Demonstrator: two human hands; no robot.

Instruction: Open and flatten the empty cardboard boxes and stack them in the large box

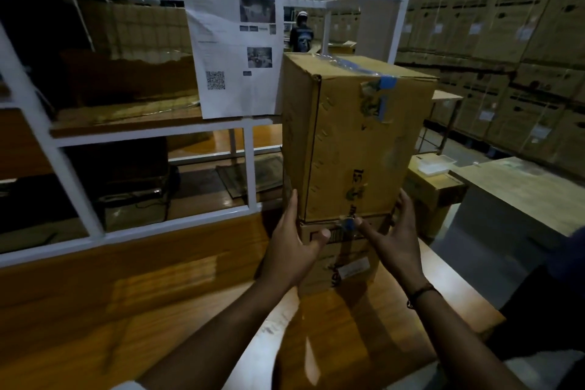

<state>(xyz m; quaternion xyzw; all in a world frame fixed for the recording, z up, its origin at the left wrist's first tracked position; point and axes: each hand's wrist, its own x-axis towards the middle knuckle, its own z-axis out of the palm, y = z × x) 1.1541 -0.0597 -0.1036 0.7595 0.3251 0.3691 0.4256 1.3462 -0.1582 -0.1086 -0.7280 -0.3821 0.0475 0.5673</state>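
We judge this the fetching step: our left hand [292, 244] and right hand [392, 237], both open and gripping nothing, flank the foot of the taped tall box [354, 136] atop a smaller box [345, 260] by the tabletop's [190, 310] far edge; next needs a squeeze and lift

Left hand [291, 244], right hand [397, 239] extended forward, palms facing inward, fingers [293, 204] straight.

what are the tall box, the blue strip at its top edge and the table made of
Tall box: brown cardboard, matte and scuffed, edges creased.
Blue strip: likely plastic tape, glossy, wrinkled.
Table: wood or wood-look laminate, grain visible, shiny reflections.
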